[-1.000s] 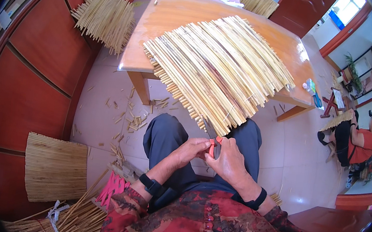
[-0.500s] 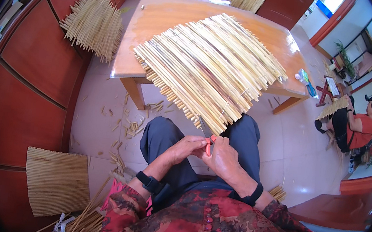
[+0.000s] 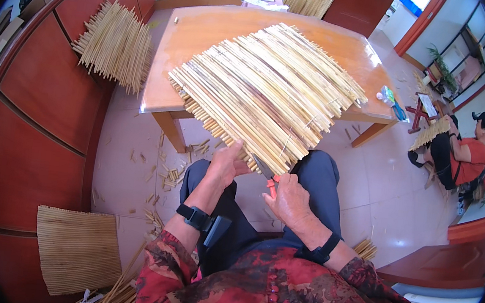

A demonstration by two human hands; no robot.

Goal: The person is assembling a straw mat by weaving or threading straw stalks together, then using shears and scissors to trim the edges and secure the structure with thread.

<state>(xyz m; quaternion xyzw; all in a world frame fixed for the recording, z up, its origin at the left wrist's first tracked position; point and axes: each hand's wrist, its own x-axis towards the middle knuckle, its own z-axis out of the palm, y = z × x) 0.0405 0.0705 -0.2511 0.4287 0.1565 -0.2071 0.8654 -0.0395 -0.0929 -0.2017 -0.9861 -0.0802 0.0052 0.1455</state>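
A large mat of pale reed sticks (image 3: 271, 86) lies on the wooden table (image 3: 178, 30), its near corner overhanging the edge above my knees. My left hand (image 3: 226, 164) grips the underside edge of that corner, fingers partly hidden by the sticks. My right hand (image 3: 288, 198) holds orange-handled shears (image 3: 271, 186), their dark blades at the ends of the sticks just right of my left hand.
Stick mats (image 3: 114, 41) (image 3: 76, 246) lean along red cabinets (image 3: 32, 163) at left; another (image 3: 307, 0) stands behind the table. Cut bits (image 3: 174, 173) litter the floor. A seated person (image 3: 466, 153) holds a mat at right. A small packet (image 3: 387, 96) sits at the table's right corner.
My left hand has left my right hand and moved up and left onto the mat's edge. The shears stay in my right hand near the sticks.
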